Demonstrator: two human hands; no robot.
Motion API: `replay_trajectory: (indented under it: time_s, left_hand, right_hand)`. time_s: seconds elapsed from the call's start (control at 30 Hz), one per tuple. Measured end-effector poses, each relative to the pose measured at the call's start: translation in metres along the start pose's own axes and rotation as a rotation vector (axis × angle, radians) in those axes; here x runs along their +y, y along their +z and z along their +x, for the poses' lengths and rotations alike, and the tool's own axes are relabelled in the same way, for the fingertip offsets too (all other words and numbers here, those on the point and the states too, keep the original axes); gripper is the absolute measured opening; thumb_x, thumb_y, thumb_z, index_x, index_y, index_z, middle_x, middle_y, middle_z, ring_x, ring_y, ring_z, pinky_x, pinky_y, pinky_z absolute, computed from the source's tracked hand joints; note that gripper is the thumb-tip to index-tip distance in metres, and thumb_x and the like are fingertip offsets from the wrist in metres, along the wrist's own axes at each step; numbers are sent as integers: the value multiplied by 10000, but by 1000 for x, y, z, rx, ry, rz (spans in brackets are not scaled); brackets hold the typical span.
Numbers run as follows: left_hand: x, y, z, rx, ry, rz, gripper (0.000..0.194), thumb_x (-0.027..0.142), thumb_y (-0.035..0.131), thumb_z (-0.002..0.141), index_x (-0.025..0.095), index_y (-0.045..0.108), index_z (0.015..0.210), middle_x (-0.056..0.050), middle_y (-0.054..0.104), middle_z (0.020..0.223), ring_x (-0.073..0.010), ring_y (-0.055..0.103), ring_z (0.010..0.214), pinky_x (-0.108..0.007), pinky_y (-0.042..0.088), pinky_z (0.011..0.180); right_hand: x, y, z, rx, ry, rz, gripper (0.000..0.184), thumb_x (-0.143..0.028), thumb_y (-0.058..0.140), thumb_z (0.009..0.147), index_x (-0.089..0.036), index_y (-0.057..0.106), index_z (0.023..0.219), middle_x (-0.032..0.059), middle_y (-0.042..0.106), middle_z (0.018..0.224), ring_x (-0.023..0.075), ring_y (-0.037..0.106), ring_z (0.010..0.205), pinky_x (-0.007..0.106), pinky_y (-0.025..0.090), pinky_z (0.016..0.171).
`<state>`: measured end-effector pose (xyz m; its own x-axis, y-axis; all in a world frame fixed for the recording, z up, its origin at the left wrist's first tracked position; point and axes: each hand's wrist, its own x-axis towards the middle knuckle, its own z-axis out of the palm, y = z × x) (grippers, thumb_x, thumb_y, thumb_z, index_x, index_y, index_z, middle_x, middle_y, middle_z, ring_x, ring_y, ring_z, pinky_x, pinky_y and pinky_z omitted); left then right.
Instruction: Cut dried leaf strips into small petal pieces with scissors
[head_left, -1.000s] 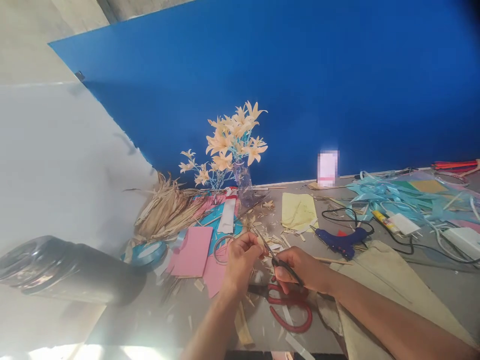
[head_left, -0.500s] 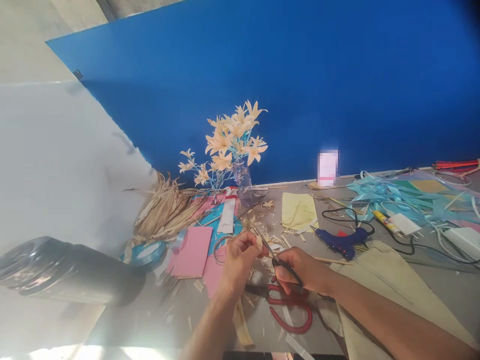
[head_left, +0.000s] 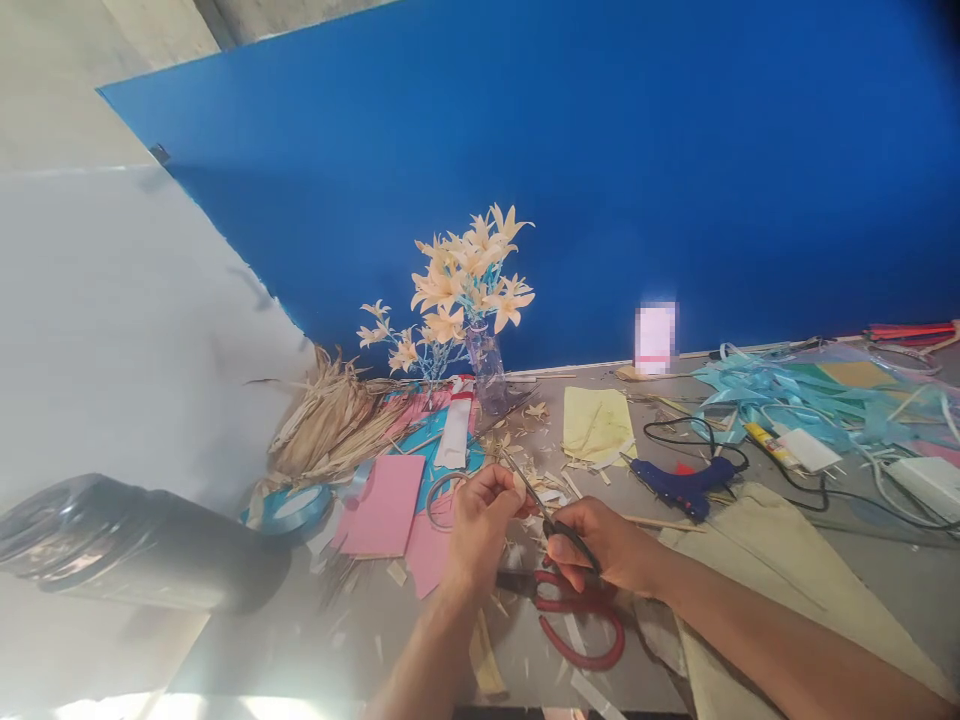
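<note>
The slim scissors with black loop handles (head_left: 553, 526) are showing grey metal blades; the larger pair with red loop handles (head_left: 589, 661) is baring a dark blade. The star-petalled artificial flowers (head_left: 480, 260) are wearing pale cream-peach above light-blue stems. The rectangular paper piece (head_left: 386, 505) is showing pink, the square sheet (head_left: 598, 420) pale yellow, the pistol-shaped plastic glue gun (head_left: 686, 485) deep violet-blue, the tangled ribbons (head_left: 750, 385) light turquoise, and the flat backing panel (head_left: 600, 170) unpatterned strong blue.

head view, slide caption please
Left hand pinches a pale scrap; right hand holds dark-handled scissors; cream flowers stand behind.
</note>
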<state>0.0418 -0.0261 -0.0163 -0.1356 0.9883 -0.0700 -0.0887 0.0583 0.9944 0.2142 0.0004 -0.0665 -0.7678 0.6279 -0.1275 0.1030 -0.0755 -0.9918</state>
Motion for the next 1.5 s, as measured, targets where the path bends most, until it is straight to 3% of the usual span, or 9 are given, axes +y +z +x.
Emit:
replay_trajectory:
  time_s: [0.13, 0.3, 0.5, 0.67, 1.13, 1.37, 1.5]
  left_hand:
    - [-2, 1, 0, -24, -1, -25, 65, 208, 625, 705, 190, 581, 660, 3, 632, 627, -154, 593, 630, -265, 445, 653]
    - [-5, -4, 2, -44, -21, -52, 46, 188, 622, 710, 191, 584, 685, 10, 611, 610, -138, 572, 619, -253, 427, 646]
    - [2, -11, 3, -156, -101, -275, 94, 193, 658, 684, 179, 578, 636, 45, 496, 505, -97, 458, 498, -256, 415, 602]
    - [9, -21, 5, -274, -193, -361, 109, 167, 669, 650, 162, 579, 587, 67, 412, 457, -79, 389, 418, -303, 447, 582]
    - [11, -32, 8, -389, -259, -287, 75, 148, 698, 615, 128, 656, 673, 54, 488, 437, -68, 413, 369, -308, 494, 568]
    - [14, -39, 9, -417, -261, -336, 98, 167, 737, 673, 123, 664, 720, 43, 510, 473, -80, 459, 406, -325, 522, 586]
    - [13, -44, 8, -398, -270, -348, 118, 172, 751, 691, 129, 644, 714, 37, 527, 500, -112, 541, 453, -352, 543, 628]
  right_hand:
    - [-3, 2, 1, 62, 19, 106, 592, -723, 651, 727, -164, 532, 573, -10, 543, 475, 75, 282, 439, 250, 176, 460]
    - [-13, -4, 1, 119, -8, 150, 617, -747, 620, 736, -152, 549, 589, 2, 565, 495, 74, 321, 444, 225, 197, 443]
    - [-26, -12, -6, -73, -76, 71, 650, -777, 547, 773, -137, 579, 663, 31, 614, 582, 80, 370, 472, 218, 236, 449]
    - [-23, -16, -10, -204, -41, 18, 605, -711, 581, 799, -133, 593, 621, 9, 574, 532, 87, 384, 487, 216, 242, 457]
    - [-23, -17, -11, -208, 67, -64, 374, -438, 666, 794, -145, 586, 576, -28, 554, 463, 82, 445, 456, 186, 276, 442]
    - [-19, -18, -11, -173, 98, -89, 366, -419, 683, 781, -141, 594, 561, -29, 579, 479, 65, 392, 431, 194, 227, 421]
    - [-23, -16, -11, -170, 102, -54, 381, -439, 700, 765, -148, 568, 559, -38, 564, 464, 68, 416, 434, 190, 286, 449]
